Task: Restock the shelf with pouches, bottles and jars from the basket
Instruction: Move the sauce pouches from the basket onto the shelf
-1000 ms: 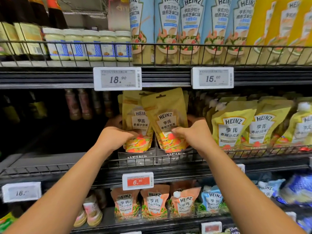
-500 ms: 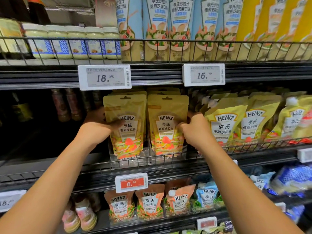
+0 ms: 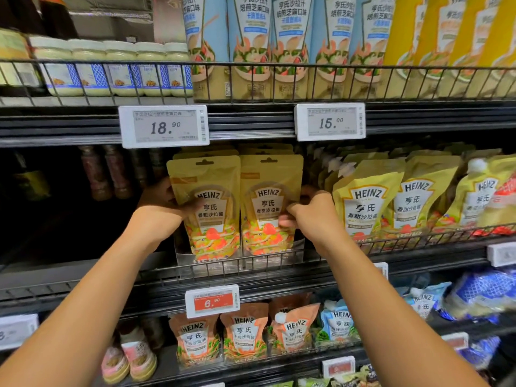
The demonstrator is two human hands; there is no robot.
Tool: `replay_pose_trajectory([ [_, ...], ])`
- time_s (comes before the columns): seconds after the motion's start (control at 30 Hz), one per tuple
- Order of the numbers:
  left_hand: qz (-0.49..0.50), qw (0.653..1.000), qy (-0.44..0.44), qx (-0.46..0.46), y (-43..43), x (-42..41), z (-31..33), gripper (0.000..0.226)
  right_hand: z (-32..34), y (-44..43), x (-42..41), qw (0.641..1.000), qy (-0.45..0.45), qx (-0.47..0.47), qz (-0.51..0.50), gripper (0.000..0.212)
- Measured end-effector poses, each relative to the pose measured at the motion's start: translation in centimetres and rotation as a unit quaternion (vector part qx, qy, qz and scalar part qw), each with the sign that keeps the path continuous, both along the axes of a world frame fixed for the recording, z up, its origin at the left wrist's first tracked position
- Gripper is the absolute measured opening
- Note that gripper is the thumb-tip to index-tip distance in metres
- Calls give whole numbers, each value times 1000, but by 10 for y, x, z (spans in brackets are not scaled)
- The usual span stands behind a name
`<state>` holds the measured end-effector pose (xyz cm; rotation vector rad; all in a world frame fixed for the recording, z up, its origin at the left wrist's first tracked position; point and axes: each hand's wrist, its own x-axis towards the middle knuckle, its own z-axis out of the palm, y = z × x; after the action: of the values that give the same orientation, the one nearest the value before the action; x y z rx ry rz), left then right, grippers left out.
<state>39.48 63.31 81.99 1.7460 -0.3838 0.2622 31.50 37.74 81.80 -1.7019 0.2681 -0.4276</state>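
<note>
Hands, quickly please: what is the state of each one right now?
Left hand: closed, gripping the left gold pouch by its left edge.
Right hand: closed, pinching the right gold pouch by its right edge.

Premises: retail shop, grocery aisle. Evidence: tiered black shelving (image 3: 251, 124) with a wire front rail (image 3: 307, 69); electronic price labels clipped to the shelf edges, reading 18.90 (image 3: 163, 126), 15.00 (image 3: 329, 122) and 6.90 (image 3: 212, 300); identical Heinz pouches (image 3: 268, 191), jars (image 3: 122, 71) and bottles (image 3: 290, 46) faced in rows.
</note>
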Motion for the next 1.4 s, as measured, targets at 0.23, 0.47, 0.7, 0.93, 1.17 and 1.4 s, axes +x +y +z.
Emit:
replay_pose_trajectory([
  [0.23, 80, 997, -3, -18, 0, -15, -10, 52, -14, 7, -14, 996, -30, -68, -42, 30],
  [0.47, 162, 986, -29, 35, 2, -31, -14, 36, -20, 11, -38, 989, -51, -132, -50, 46],
  [0.7, 262, 963, -60, 15, -13, -69, -23, 43, -28, 9, -53, 984, -126, -117, -49, 27],
  [0.93, 40, 994, -62, -81, -55, -122, -37, 30, -50, 1, -81, 986, -160, -50, 1, 22],
  [1.17, -134, 988, 44, -66, -87, -145, -57, 27, -68, -4, -125, 993, -116, -14, -35, 15],
  [1.4, -220, 964, 142, -54, -96, -161, -76, 18, -88, 1, -173, 990, -81, 17, -117, 19],
])
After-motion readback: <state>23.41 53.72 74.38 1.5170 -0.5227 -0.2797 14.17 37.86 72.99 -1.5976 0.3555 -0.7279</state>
